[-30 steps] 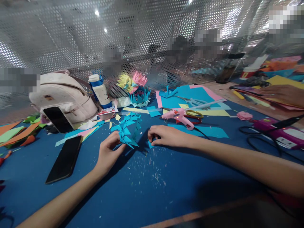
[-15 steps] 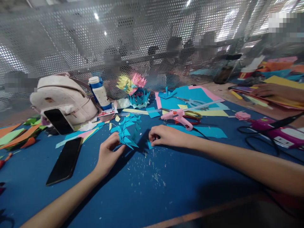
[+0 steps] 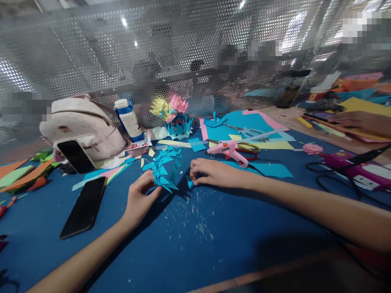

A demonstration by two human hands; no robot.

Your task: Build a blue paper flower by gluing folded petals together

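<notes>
Right hand (image 3: 210, 171) pinches a blue scrap (image 3: 190, 183); at nine o'clock, nearby, is the spiky papercraft (image 3: 164, 169) the left hand (image 3: 139, 194) pinches.

Dim light, glare spots (image 3: 124, 22) above, soft shadows (image 3: 284, 248), stretched edges

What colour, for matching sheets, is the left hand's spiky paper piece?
The spiky paper piece is blue; head view.
</notes>
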